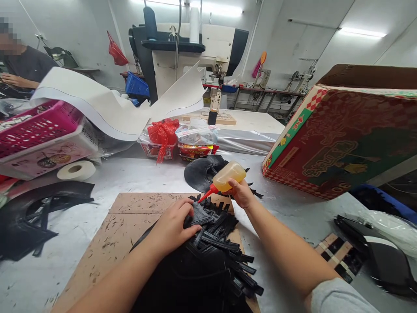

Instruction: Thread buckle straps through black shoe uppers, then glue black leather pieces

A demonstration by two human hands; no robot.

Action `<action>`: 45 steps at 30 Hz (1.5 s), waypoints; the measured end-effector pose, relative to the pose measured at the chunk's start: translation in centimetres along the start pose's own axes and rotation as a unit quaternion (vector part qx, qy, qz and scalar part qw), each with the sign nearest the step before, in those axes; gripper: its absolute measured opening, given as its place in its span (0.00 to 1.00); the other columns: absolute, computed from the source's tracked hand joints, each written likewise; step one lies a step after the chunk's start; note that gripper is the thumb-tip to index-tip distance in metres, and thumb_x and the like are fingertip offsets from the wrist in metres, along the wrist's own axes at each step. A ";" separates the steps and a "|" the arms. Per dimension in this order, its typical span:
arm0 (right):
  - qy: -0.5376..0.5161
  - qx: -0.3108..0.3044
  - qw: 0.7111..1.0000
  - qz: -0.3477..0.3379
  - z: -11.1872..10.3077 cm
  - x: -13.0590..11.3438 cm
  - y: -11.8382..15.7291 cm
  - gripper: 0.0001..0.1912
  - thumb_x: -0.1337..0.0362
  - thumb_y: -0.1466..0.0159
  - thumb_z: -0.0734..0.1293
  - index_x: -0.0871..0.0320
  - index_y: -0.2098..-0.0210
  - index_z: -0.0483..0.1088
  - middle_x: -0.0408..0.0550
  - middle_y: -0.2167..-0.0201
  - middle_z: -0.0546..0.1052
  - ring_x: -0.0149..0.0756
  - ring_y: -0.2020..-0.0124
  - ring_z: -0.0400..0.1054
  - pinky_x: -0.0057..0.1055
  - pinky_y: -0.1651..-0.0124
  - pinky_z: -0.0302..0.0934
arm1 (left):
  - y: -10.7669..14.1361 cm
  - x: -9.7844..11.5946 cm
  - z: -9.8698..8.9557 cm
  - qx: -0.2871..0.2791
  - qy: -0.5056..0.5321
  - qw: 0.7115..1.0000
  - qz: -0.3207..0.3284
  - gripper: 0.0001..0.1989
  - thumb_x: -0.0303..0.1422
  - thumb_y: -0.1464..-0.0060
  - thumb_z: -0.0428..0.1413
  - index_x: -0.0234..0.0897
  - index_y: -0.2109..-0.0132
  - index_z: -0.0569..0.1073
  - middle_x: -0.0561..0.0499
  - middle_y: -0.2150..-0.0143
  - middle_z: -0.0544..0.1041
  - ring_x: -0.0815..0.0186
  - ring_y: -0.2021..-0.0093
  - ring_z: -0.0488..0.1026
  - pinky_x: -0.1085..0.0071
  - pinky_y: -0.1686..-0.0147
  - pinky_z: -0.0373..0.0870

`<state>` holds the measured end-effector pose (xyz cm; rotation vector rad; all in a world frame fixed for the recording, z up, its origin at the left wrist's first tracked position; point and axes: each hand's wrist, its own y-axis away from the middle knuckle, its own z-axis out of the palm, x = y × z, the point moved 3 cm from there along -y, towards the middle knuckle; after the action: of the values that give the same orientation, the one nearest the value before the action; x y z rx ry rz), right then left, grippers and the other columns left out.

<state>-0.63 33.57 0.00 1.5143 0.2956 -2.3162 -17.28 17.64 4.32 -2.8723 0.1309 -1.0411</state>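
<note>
My right hand (240, 193) grips a squeeze bottle (228, 174) of yellowish liquid, tilted so its red nozzle points down and left. The nozzle tip is at the edge of a dark grey piece (202, 216) with black straps. My left hand (176, 224) is closed on that piece, thumb and fingers pinching its near side. Under it lies a heap of black strap pieces (224, 243), spread over a stained brown cardboard sheet (110, 234). Just beyond the bottle sits a curved black piece (198, 171) on the table.
A large red carton (339, 143) stands on the right. Pink and white baskets (48, 143), a white roll (76, 170) and black pieces (19, 217) are on the left. A sewing machine (195, 56) rises behind. A co-worker (29, 65) sits far left.
</note>
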 end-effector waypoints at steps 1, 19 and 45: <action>0.000 0.001 1.000 0.000 0.0 0.0 0.0 0.35 0.51 0.61 0.77 0.56 0.57 0.67 0.45 0.70 0.76 0.40 0.70 0.72 0.28 0.78 0.67 | 0.0 0.0 0.0 0.001 0.002 1.000 0.000 0.08 0.32 0.53 0.56 0.40 0.69 0.63 0.45 0.49 0.68 0.57 0.49 0.66 0.60 0.51 0.64; 0.024 -0.031 0.999 -0.004 -1.5 1.0 -0.5 0.30 0.50 0.58 0.75 0.58 0.59 0.68 0.49 0.69 0.76 0.42 0.71 0.72 0.29 0.80 0.65 | 0.1 -0.1 -0.1 0.015 0.002 1.000 0.015 0.09 0.34 0.52 0.56 0.40 0.69 0.62 0.45 0.48 0.68 0.57 0.48 0.65 0.60 0.49 0.63; 0.041 -0.088 0.994 0.041 -2.2 -0.7 0.4 0.28 0.50 0.58 0.74 0.59 0.63 0.69 0.46 0.73 0.74 0.33 0.78 0.67 0.23 0.85 0.57 | 0.3 -0.3 0.0 0.041 -0.046 0.996 0.062 0.08 0.33 0.50 0.56 0.40 0.69 0.61 0.44 0.49 0.68 0.58 0.47 0.66 0.60 0.49 0.64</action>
<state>1.63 34.10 -0.28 1.5062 0.4391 -2.1081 -17.49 17.38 4.08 -2.7924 0.2522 -0.8688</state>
